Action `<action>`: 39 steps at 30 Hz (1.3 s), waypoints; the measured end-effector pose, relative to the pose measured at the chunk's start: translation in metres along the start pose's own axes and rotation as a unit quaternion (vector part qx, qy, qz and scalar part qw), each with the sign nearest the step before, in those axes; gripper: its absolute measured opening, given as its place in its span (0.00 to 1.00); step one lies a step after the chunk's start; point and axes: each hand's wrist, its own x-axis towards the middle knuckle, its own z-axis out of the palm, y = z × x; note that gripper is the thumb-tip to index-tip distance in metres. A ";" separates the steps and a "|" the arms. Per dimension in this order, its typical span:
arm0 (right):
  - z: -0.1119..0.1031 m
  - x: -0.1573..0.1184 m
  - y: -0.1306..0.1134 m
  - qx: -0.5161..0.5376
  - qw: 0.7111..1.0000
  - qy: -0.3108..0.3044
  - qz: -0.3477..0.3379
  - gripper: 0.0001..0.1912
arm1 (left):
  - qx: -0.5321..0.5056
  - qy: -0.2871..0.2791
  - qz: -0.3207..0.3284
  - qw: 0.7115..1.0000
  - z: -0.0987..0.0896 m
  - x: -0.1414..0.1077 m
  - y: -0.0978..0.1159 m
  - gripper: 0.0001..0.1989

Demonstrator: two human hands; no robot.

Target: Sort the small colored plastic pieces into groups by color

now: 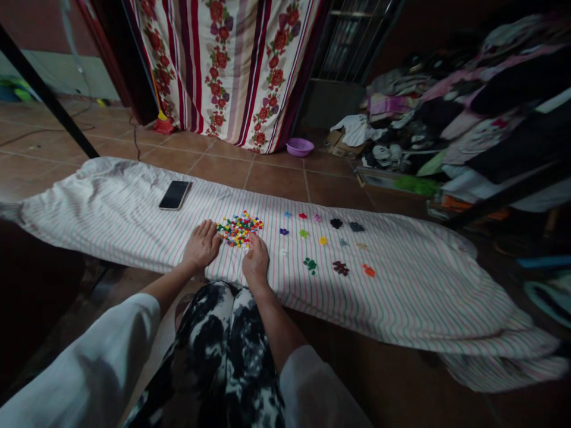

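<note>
A pile of small multicoloured pieces point(238, 229) lies on a striped cloth point(401, 297). At the pile's left edge my left hand point(203, 244) rests flat, fingers stretched out. My right hand point(256, 258) is at the lower right edge of the pile, its fingers curled together; whatever they may hold is too small to make out. Right of it, small one-colour groups lie in rough rows: blue pieces point(288, 214), red pieces point(302, 216), yellow pieces point(323, 241), black pieces point(336, 223), green pieces point(310, 266), dark brown pieces point(341, 268), orange pieces point(368, 270) and several others.
A phone point(175, 195) lies on the cloth beyond my left hand. Past the cloth are a tiled floor, a purple basin point(300, 147) and a floral curtain point(218, 71). Heaped clothes point(464, 101) fill the right side. Dark poles point(49, 89) slant up at the cloth's far side.
</note>
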 end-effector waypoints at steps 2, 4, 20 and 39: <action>-0.001 0.001 -0.005 0.004 0.999 0.024 0.033 0.33 | -0.003 0.026 -0.038 0.999 -0.002 -0.002 0.002 0.28; -0.003 0.002 -0.009 0.014 0.998 0.037 0.057 0.32 | -0.005 0.043 -0.070 0.997 -0.004 -0.003 0.003 0.26; -0.025 -0.008 -0.007 0.105 0.991 0.079 -0.024 0.20 | -0.065 0.136 -0.051 0.987 0.011 0.000 -0.005 0.16; -0.026 0.028 -0.013 -0.097 0.988 -0.093 -0.079 0.27 | -0.081 0.135 -0.056 0.986 0.009 -0.001 -0.004 0.16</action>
